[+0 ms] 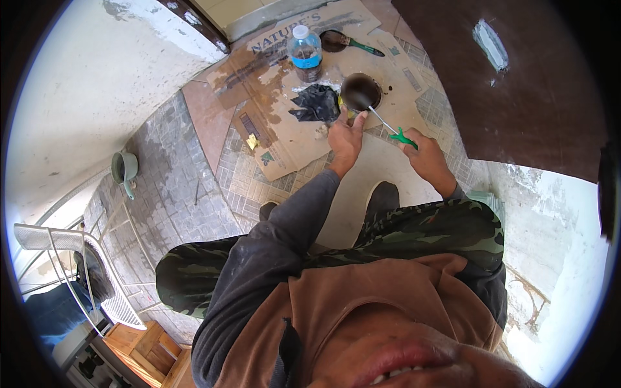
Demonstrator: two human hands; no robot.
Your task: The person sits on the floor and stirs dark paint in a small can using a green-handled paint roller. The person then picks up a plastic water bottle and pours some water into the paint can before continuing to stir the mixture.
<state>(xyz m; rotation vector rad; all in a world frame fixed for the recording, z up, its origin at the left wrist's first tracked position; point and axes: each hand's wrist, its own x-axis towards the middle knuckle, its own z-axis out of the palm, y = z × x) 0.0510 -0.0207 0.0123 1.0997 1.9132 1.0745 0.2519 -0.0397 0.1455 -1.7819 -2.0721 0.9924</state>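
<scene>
A round can point(361, 92) with a dark brown inside or top stands on a flattened cardboard sheet. My left hand point(346, 141) is closed on its near side, thumb and fingers against the edge. In my right hand point(425, 160) is a green-handled tool with a thin metal shaft point(383, 121); its tip meets the can's near right edge. Whether the tip goes inside is too blurred to tell. Left of the can lies a crumpled black plastic bag point(315, 103). Behind that stands a clear plastic bottle point(305, 53) with a white cap, blue label and dark liquid.
A green-handled paintbrush point(362, 46) rests by a dark round lid point(333, 41) on the cardboard point(284, 145). A brown door panel point(517, 97) rises at right. At left are a green dipper point(124, 168) and a white metal rack point(84, 249). My feet flank the work.
</scene>
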